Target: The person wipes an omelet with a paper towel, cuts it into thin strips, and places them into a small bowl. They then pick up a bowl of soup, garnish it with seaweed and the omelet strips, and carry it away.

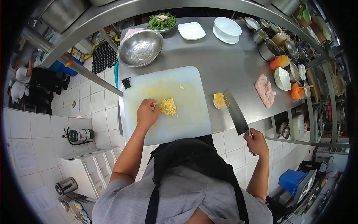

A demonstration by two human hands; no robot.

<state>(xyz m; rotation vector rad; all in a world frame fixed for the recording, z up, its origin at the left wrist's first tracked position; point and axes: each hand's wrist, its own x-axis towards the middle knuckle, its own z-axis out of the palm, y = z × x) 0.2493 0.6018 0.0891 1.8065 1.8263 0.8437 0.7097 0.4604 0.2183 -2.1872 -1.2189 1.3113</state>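
Note:
My left hand (148, 114) rests on the white cutting board (179, 128), its fingers curled in at the left edge of a pile of shredded yellow food (168, 107). Whether anything is between those fingertips is hidden. My right hand (257, 142) is wrapped round the dark handle of a cleaver (236, 114), held off to the right of the board. The wide blade points away from me. Just left of its tip stands a small white bowl (220, 106) with more yellow shreds (219, 98) in it. A few stray shreds (182, 87) lie farther up the board.
A steel colander (140, 48) stands behind the board, near a bowl of green leaves (162, 22). White dishes (191, 31) line the back. At right lie a pink cloth (265, 91) and several pots (269, 50). A shelf rail (179, 8) crosses above. Other people (30, 80) are far left.

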